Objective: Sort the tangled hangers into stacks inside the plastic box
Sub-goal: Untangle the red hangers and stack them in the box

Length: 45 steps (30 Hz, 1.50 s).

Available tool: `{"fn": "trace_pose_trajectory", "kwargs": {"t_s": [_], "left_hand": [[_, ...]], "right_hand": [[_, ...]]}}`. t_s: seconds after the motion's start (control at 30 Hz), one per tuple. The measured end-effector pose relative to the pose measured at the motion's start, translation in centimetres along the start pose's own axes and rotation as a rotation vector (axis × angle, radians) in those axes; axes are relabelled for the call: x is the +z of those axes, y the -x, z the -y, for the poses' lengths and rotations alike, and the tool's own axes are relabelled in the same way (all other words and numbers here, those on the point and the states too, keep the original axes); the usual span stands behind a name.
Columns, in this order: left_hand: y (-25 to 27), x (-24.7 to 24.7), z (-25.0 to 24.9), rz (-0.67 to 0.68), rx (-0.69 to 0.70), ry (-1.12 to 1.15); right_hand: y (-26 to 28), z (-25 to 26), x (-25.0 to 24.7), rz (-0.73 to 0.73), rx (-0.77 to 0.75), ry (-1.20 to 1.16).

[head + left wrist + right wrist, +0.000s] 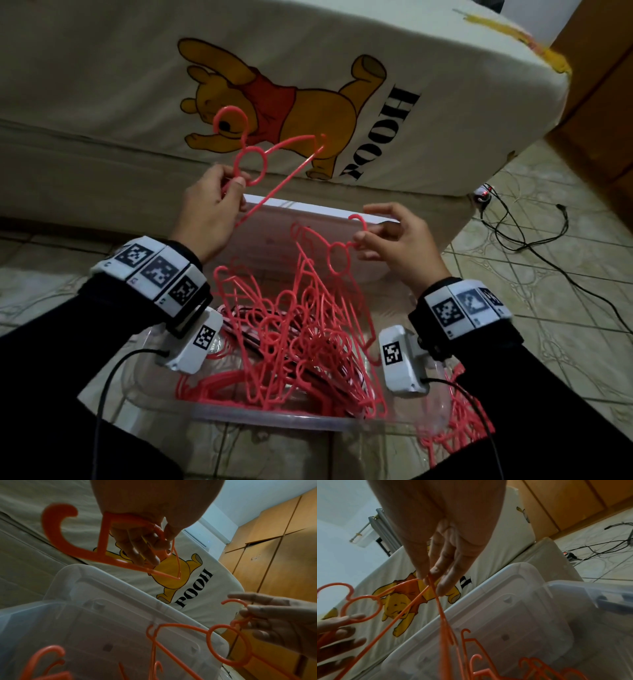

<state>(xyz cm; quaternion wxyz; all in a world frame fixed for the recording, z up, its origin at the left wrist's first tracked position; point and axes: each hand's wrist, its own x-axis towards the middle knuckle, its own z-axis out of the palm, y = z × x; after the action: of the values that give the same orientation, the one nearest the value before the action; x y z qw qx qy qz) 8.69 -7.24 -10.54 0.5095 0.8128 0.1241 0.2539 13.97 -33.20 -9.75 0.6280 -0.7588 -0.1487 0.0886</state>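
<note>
Left hand (209,205) grips one freed pink plastic hanger (270,161); right hand (394,240) pinches another (337,255), whose arms may snag the tangled pile (301,342).

Sitting on a tiled floor (548,260), pale beige-green tiles with a swirly pattern, laid diagonally. Facing a bed (102,85) covered by a cream sheet (445,61) printed with a yellow cartoon bear (291,102) and black lettering. Showing wooden cabinet doors (274,547) along the right side, warm brown, one panel slightly ajar. Trailing black cables (534,240) across the tiles near the bed corner, beside a small device with a red light (484,195). Showing a pale blue-white wall (248,500) behind. Standing a folded metal frame (380,530) against that wall. Running on dim indoor light.
</note>
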Motion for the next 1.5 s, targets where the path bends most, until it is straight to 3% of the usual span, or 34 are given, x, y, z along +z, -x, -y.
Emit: {"fn": "trace_pose_trajectory", "kwargs": {"t_s": [0.1,0.43,0.57,0.77,0.9,1.1,1.33,1.4,1.5], "left_hand": [[0.3,0.3,0.2,0.065,0.006,-0.044],[0.9,-0.2,-0.3,0.152,0.046,-0.186],[1.2,-0.3,-0.3,0.195,0.164,-0.246],[2.2,0.5,-0.2,0.438,0.298,-0.385],[2.3,0.6,-0.1,0.468,0.391,-0.497],[3.0,1.0,-0.2,0.655,0.334,-0.514],[3.1,1.0,0.3,0.636,0.453,-0.640],[3.3,1.0,0.3,0.611,0.477,-0.659],[3.2,1.1,0.2,0.575,0.476,-0.653]], "right_hand": [[0.7,0.7,0.6,0.131,-0.092,0.069],[1.5,1.2,1.7,0.171,-0.213,0.234],[1.6,0.8,1.7,0.114,-0.260,0.385],[1.5,1.7,1.8,0.075,-0.360,0.432],[1.2,2.1,2.3,0.099,-0.393,0.469],[0.6,2.6,2.8,-0.033,-0.441,0.405],[0.6,2.4,3.1,-0.092,-0.375,0.302],[0.7,2.4,3.1,-0.068,-0.393,0.399],[0.4,1.7,2.7,0.140,-0.274,0.740]]}}
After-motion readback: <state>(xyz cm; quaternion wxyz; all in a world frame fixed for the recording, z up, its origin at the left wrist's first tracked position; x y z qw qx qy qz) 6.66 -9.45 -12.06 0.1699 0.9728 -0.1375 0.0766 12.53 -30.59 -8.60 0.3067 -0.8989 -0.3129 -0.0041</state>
